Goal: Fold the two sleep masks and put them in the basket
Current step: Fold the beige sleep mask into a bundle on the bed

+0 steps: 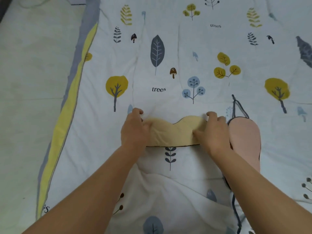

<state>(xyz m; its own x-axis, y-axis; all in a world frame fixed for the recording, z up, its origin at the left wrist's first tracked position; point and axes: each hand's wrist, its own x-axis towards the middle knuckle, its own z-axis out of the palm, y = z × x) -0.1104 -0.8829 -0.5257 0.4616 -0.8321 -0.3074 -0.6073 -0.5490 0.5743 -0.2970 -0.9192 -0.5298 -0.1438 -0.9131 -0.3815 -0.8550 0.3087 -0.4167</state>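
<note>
A beige sleep mask point(172, 132) lies flat and unfolded on the quilt, its notched edge pointing away from me. My left hand point(134, 128) grips its left end and my right hand point(213, 132) grips its right end. A pink sleep mask point(244, 139) lies lengthwise just right of my right hand, partly under my right forearm, with a dark elastic strap point(236, 105) looping beyond its far end. No basket is in view.
A white quilt point(168, 56) printed with trees, leaves and mushrooms covers most of the view, bunched into folds near me. Its grey and yellow border point(67, 107) runs down the left, beside a pale green mat point(30, 81).
</note>
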